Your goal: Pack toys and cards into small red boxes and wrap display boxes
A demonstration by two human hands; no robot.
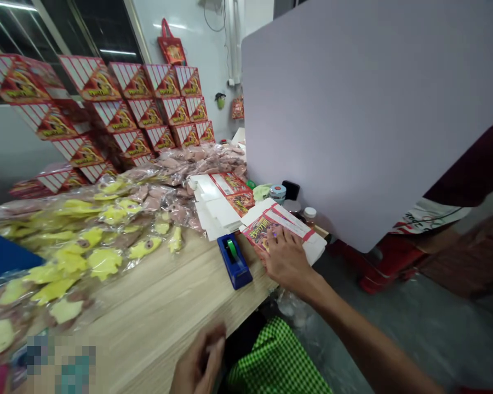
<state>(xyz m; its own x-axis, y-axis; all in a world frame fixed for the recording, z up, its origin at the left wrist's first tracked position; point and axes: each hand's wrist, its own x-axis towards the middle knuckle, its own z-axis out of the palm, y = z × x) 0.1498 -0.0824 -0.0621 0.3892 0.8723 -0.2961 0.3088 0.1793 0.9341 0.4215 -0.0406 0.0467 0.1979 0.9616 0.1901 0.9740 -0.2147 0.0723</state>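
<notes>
Along the wooden table's right edge lies a flat carton [285, 216] of thin, smooth card, its face printed glossy red and yellow, its folded flaps plain white. Just left of it, more cards [219, 210] lie in a loose, uneven pile, and nearer the person stands a blue tape dispenser [241, 276], hard and boxy, with a round green roll [232, 249] in it. The table [148, 317] has a pale, streaky wood grain; its left side is heaped with crinkled, shiny clear bags of flat yellow shapes [104, 262] — some rounded, some scalloped — and pinkish-brown ones [197, 156] farther back. Behind them rise stepped stacks of square-edged red boxes [137, 115]; a smooth grey panel [353, 109] with rounded corners stands at the right. The right arm reaches forward from the lower right, the hand [287, 257] palm down, fingers fanned over the carton's printed face; whether the thumb pinches from below cannot be told. The left hand [201, 355], slightly blurred, hovers by the near edge — fingers loosely curled, thumb a little apart from them, beside a green checked cloth [275, 361].
</notes>
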